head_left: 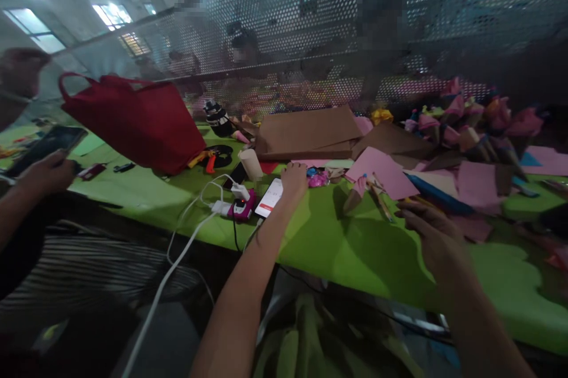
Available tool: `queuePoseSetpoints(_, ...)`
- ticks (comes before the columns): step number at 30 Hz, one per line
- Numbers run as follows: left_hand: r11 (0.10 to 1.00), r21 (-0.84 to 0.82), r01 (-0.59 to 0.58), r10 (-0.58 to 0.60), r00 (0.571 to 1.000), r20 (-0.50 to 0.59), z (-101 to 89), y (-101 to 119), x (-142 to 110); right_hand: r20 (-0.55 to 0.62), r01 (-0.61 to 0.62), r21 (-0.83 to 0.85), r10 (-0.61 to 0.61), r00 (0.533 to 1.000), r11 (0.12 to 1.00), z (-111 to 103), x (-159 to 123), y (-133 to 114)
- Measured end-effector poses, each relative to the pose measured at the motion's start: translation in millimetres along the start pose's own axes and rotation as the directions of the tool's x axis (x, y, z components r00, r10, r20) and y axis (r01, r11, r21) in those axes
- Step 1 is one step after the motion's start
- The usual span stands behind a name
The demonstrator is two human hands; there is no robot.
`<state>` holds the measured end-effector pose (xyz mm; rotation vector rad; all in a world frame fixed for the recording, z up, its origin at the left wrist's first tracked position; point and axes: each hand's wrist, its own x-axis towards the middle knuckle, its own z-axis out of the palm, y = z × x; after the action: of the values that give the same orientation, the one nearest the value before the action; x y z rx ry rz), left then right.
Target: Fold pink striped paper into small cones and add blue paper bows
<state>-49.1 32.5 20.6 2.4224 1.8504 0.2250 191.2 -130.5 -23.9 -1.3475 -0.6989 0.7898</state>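
Note:
My left hand [293, 181] reaches forward over the green table, its fingers curled down together beside the top of a lit phone [268, 199]. What those fingers hold, if anything, is hidden. Shiny pink and blue wrapped pieces [318, 177] lie just right of it. My right hand [432, 229] hovers above the table with its fingers stretched out and nothing in them. To its left are a pencil [382, 205] and a small paper cone [355, 194] with a pink top. Pink paper sheets [382, 172] and a blue strip [439, 193] lie beyond its fingertips.
A pink power strip [242, 207] with white plugs and cables sits near the front edge. Behind stand a red bag [137, 120], a dark bottle [217, 118] and a brown cardboard box [308, 132]. Paper bouquets [474, 120] crowd the right. Another person's hand [51, 174] holds a phone at left.

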Motion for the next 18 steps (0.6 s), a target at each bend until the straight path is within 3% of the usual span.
queuePoseSetpoints(8,1.0,-0.017,-0.01,0.009,0.998,-0.055,5.4,-8.0,7.7,0.009,0.028,-0.103,-0.027,1.0,0.994,-13.0,3.6,17.5)
queuePoseSetpoints(11,0.964,-0.265,-0.003,-0.048,0.981,-0.187,1.9,-10.8,8.5,0.019,0.057,-0.116,-0.056,0.998,0.992,-9.0,5.2,17.3)
queuePoseSetpoints(12,0.912,-0.41,-0.029,-0.069,0.973,-0.222,2.0,-10.0,9.3,0.03,0.074,-0.113,-0.071,0.997,0.991,-4.8,6.1,14.9)
queuePoseSetpoints(14,0.693,-0.715,-0.092,-0.094,0.972,-0.216,5.1,-4.2,11.4,0.068,0.115,-0.099,-0.109,0.992,0.988,8.1,9.2,5.9)
queuePoseSetpoints(16,0.347,-0.935,-0.072,-0.081,0.991,-0.107,11.1,6.6,12.9,0.126,0.16,-0.096,-0.148,0.981,0.982,26.0,14.6,-7.7)
queuePoseSetpoints(18,0.054,-0.998,0.013,-0.016,1.0,0.013,17.7,19.5,12.2,0.192,0.205,-0.12,-0.18,0.965,0.971,46.6,22.2,-22.8)
